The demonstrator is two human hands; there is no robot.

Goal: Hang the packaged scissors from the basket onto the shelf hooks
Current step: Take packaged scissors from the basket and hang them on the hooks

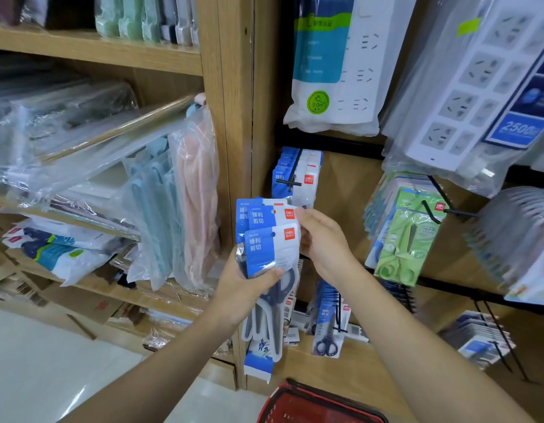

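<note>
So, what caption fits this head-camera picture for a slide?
Left hand grips a bundle of packaged scissors while the right hand pinches one's edge, just below a shelf hook.

Bagged power strips [334, 65] hang above; pastel goods [192, 193] (plastic-wrapped) left.

Packaged scissors [269, 242] sit as a fanned stack at centre, in front of the wooden upright [234, 117]. The left hand [249, 288] holds the stack from below; the right hand [322, 242] pinches its upper right edge. Behind and above the stack, a shelf hook [290, 178] carries further packs. Bagged power strips [334, 65] hang above that hook. Packs of small scissors [402, 239] hang right of the hands. The basket [313, 404] lies at the bottom edge, beneath the forearms. Shelves of bagged goods [112, 166] stand left of the upright
</note>
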